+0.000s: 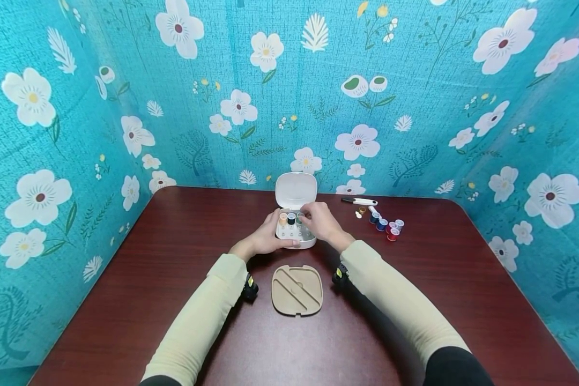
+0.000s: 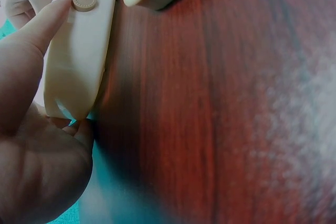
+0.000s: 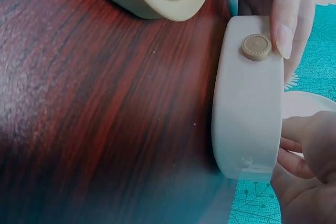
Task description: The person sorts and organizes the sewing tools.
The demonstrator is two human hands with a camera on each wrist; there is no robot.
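A white sewing box [image 1: 307,244] stands on the table with its lid [image 1: 296,188] raised at the back. Its side carries a round tan button [image 2: 84,0]. Inside, a peach thread spool [image 1: 283,219] and a dark thread spool [image 1: 291,219] sit side by side in the back row, above rows of small pegs. My left hand [image 1: 266,236] grips the box from the left, thumb along the front edge. My right hand [image 1: 322,221] reaches in from the right and pinches a grey-green thread spool [image 1: 299,218] beside the dark one; its fingers partly cover that spool.
A tan tray [image 1: 296,308] with diagonal grooves lies in front of the box. To the right are several blue, red and pale thread spools [image 1: 393,235], a small yellowish item [image 1: 362,209] and a black-and-white pen-like tool [image 1: 360,201]. A flowered teal curtain [image 1: 289,107] hangs behind the table.
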